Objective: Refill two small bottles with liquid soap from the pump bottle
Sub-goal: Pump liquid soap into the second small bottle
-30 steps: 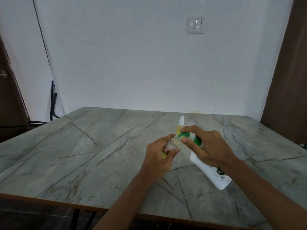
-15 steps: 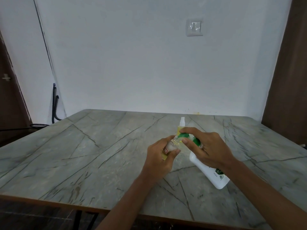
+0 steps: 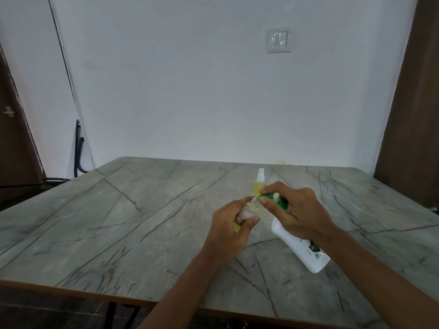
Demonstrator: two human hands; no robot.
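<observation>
The left grip (image 3: 228, 229) clasps a small bottle (image 3: 247, 211) at the spout (image 3: 259, 200) — so soap goes straight in. The right grip (image 3: 301, 210) holds the tilted pump bottle (image 3: 299, 245) (finger on its head); a second bottle (image 3: 259, 184) stands behind.

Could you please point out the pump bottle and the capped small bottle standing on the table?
pump bottle (image 3: 291, 239): head view, white body.
capped small bottle (image 3: 257, 188): head view, yellow-filled body.
</observation>
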